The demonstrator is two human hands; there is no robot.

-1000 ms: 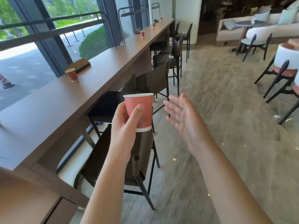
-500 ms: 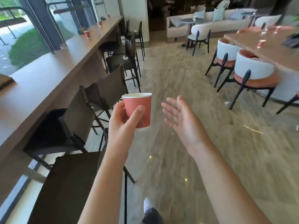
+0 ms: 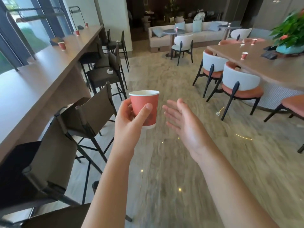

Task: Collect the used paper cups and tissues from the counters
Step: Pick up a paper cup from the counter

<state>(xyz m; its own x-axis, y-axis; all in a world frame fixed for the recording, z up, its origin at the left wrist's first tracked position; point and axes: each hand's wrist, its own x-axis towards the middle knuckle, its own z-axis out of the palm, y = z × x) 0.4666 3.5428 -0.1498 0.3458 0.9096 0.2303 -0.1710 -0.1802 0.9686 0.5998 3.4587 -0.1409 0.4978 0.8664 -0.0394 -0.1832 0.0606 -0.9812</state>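
My left hand (image 3: 130,119) grips a red paper cup (image 3: 146,105) upright in front of me, over the floor. Just right of the cup, my right hand (image 3: 184,124) is held out with straight fingers and holds nothing. Three more red cups stand on the long wooden counter (image 3: 32,84) at the left: one (image 3: 62,45) near the window, one (image 3: 77,32) farther back, one (image 3: 86,24) at the far end. A crumpled tissue (image 3: 109,71) lies on a bar stool seat. The big table (image 3: 263,65) at the right carries a cup (image 3: 244,55) and another cup (image 3: 254,41).
Dark bar stools (image 3: 85,116) line the counter on my left. White and coral chairs (image 3: 236,86) ring the right table, which also bears a potted plant (image 3: 291,35). A sofa (image 3: 185,32) and a round side table with a cup (image 3: 176,29) sit at the back. Marble floor runs between.
The view has swung right, away from the counter toward the room; the right table and sofa have come into view. Both hands keep their pose, the cup still in my left.
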